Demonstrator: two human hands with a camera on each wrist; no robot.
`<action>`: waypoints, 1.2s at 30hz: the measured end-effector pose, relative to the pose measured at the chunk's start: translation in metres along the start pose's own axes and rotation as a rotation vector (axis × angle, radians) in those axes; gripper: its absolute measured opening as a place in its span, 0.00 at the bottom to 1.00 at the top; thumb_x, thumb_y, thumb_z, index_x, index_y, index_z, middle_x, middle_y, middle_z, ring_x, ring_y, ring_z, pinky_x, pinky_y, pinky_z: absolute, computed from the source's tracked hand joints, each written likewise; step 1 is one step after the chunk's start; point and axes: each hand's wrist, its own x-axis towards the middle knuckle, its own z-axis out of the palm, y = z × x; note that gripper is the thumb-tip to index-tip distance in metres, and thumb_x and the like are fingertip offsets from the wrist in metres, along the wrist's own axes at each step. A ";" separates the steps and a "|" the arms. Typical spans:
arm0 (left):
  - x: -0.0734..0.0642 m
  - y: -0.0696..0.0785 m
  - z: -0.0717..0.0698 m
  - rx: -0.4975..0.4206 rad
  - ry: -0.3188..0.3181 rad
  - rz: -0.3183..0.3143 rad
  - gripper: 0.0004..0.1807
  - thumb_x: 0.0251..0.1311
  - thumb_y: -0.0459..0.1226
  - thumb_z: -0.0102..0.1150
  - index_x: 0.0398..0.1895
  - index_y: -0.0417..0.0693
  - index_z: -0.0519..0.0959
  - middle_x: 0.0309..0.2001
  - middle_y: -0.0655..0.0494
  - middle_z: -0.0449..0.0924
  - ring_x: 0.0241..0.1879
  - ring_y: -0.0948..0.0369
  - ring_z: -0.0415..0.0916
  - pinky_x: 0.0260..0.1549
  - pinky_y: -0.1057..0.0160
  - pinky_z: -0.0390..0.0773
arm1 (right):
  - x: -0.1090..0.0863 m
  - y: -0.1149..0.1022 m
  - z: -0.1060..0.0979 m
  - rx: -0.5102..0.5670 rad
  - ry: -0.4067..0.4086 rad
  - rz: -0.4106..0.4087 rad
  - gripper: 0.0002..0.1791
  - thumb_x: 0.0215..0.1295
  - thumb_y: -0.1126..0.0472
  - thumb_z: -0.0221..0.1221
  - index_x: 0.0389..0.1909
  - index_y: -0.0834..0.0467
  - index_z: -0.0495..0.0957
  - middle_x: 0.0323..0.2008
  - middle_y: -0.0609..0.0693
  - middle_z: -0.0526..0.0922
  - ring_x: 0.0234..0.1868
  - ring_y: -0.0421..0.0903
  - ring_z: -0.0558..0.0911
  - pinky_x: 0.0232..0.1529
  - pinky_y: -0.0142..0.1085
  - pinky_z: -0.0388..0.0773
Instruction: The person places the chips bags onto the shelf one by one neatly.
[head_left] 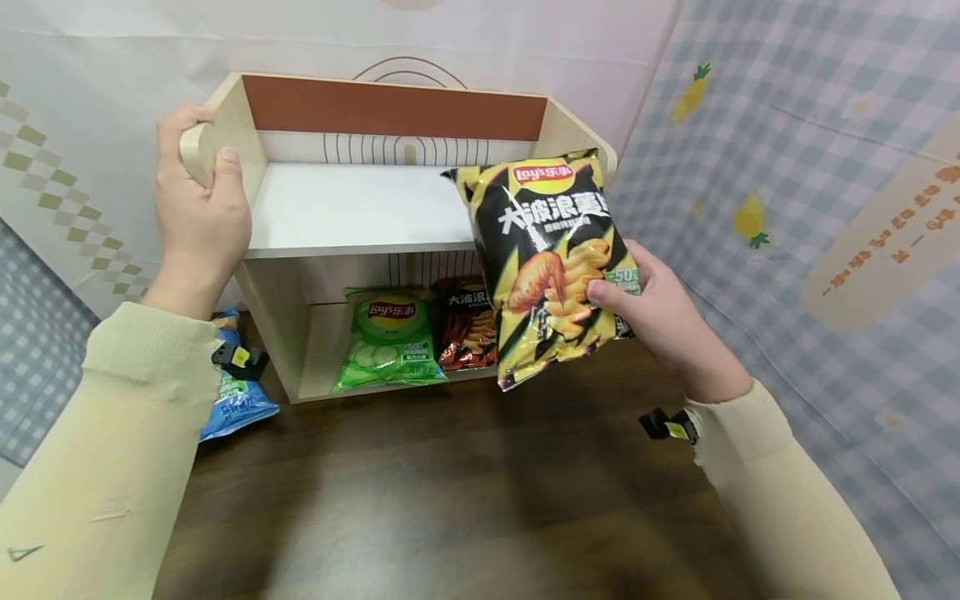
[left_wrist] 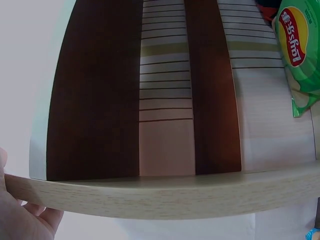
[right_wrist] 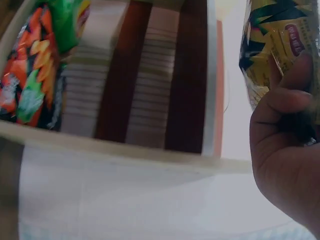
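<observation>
My right hand (head_left: 663, 325) grips a black and yellow bag of Lay's chips (head_left: 551, 267) by its right edge, thumb on the printed front. The bag is held up before the right end of a small two-level wooden shelf (head_left: 352, 204), covering part of its upper board. In the right wrist view the curled fingers (right_wrist: 292, 95) pinch the bag. My left hand (head_left: 198, 196) grips the upper front corner of the shelf's left side panel (left_wrist: 165, 197). On the lower level stand a green Lay's bag (head_left: 390, 337) and a red and black chip bag (head_left: 467, 329), partly hidden.
A blue chip bag (head_left: 236, 408) lies on the dark wooden table (head_left: 420, 492) left of the shelf, partly behind my left sleeve (head_left: 135, 400). A white patterned cloth hangs behind the shelf, and a checked cloth (head_left: 780, 200) hangs at the right.
</observation>
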 end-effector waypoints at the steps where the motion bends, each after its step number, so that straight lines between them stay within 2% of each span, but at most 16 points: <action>1: 0.000 0.000 0.000 0.001 0.001 -0.002 0.20 0.69 0.39 0.44 0.61 0.70 0.66 0.58 0.57 0.69 0.53 0.63 0.69 0.46 0.65 0.70 | 0.003 -0.003 0.002 -0.018 0.004 0.002 0.29 0.67 0.62 0.59 0.67 0.55 0.63 0.52 0.61 0.77 0.44 0.52 0.82 0.43 0.40 0.80; 4: 0.000 0.000 0.001 0.007 0.004 -0.005 0.20 0.69 0.39 0.44 0.61 0.71 0.66 0.57 0.57 0.69 0.52 0.63 0.69 0.45 0.65 0.70 | 0.013 -0.008 0.008 -0.067 0.029 0.019 0.29 0.65 0.58 0.62 0.66 0.54 0.65 0.49 0.61 0.80 0.43 0.53 0.83 0.42 0.39 0.81; 11: 0.000 -0.001 0.002 0.003 0.008 0.003 0.20 0.69 0.39 0.44 0.61 0.71 0.67 0.56 0.57 0.70 0.51 0.63 0.69 0.44 0.65 0.69 | 0.038 -0.002 0.010 0.032 0.102 0.042 0.26 0.62 0.56 0.65 0.57 0.63 0.71 0.42 0.61 0.83 0.37 0.50 0.85 0.36 0.38 0.82; 14: 0.000 0.000 0.002 0.001 0.008 0.003 0.20 0.69 0.39 0.44 0.61 0.70 0.67 0.57 0.57 0.70 0.52 0.63 0.69 0.45 0.65 0.69 | 0.043 0.003 0.009 -0.010 0.140 0.080 0.27 0.61 0.52 0.66 0.56 0.64 0.73 0.40 0.59 0.84 0.35 0.48 0.85 0.34 0.36 0.81; 20: 0.000 0.003 0.000 -0.014 -0.007 -0.017 0.20 0.69 0.39 0.43 0.61 0.70 0.66 0.59 0.56 0.68 0.53 0.62 0.68 0.47 0.65 0.69 | 0.049 0.001 0.012 -0.178 0.239 0.229 0.34 0.55 0.38 0.65 0.50 0.63 0.76 0.32 0.54 0.85 0.24 0.43 0.80 0.21 0.35 0.75; 22: 0.001 0.002 -0.001 -0.027 -0.011 -0.023 0.20 0.69 0.38 0.43 0.61 0.70 0.67 0.59 0.56 0.68 0.53 0.62 0.68 0.47 0.65 0.69 | 0.054 -0.001 0.014 -0.187 0.272 0.257 0.37 0.53 0.36 0.65 0.48 0.64 0.74 0.29 0.54 0.84 0.20 0.43 0.78 0.20 0.35 0.75; 25: 0.003 0.000 -0.003 -0.038 -0.009 -0.013 0.21 0.69 0.38 0.43 0.61 0.70 0.67 0.58 0.57 0.68 0.53 0.63 0.68 0.47 0.65 0.69 | 0.064 -0.003 0.017 -0.133 0.318 0.259 0.38 0.52 0.37 0.67 0.46 0.66 0.70 0.26 0.55 0.82 0.16 0.42 0.77 0.17 0.35 0.77; 28: 0.004 -0.002 -0.004 -0.045 -0.005 -0.017 0.21 0.69 0.38 0.43 0.61 0.70 0.67 0.58 0.57 0.68 0.53 0.63 0.68 0.48 0.66 0.69 | 0.073 -0.003 0.020 -0.082 0.356 0.264 0.41 0.51 0.38 0.68 0.47 0.64 0.61 0.28 0.58 0.79 0.13 0.42 0.75 0.16 0.34 0.77; 32: 0.003 0.000 -0.006 -0.027 -0.006 -0.031 0.21 0.69 0.38 0.43 0.61 0.71 0.67 0.59 0.57 0.68 0.53 0.63 0.68 0.48 0.66 0.69 | 0.078 0.000 0.025 -0.088 0.395 0.282 0.45 0.50 0.36 0.67 0.50 0.60 0.52 0.35 0.61 0.75 0.12 0.41 0.75 0.16 0.35 0.78; 36: 0.001 0.002 -0.005 -0.013 -0.007 -0.029 0.20 0.69 0.38 0.43 0.61 0.69 0.66 0.58 0.57 0.68 0.53 0.63 0.68 0.47 0.65 0.69 | 0.074 0.001 0.027 -0.124 0.414 0.234 0.44 0.52 0.35 0.66 0.52 0.59 0.52 0.34 0.62 0.76 0.13 0.43 0.76 0.17 0.38 0.78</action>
